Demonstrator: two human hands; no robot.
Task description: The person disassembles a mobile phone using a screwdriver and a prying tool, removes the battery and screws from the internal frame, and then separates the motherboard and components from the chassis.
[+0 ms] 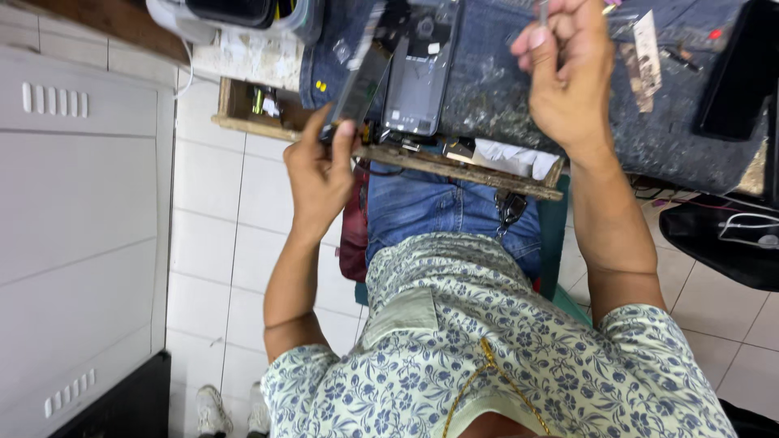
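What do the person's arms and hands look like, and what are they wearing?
Both arms are bare from the short sleeves down. The shirt is pale green with small blue flowers. The left hand and right hand wear no gloves; no rings or watch show.

White tissue (515, 158) on tray edge; black bag (722, 235) right.

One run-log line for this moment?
left hand: shut on phone screen panel | right hand: shut on thin tool | opened phone: on bench
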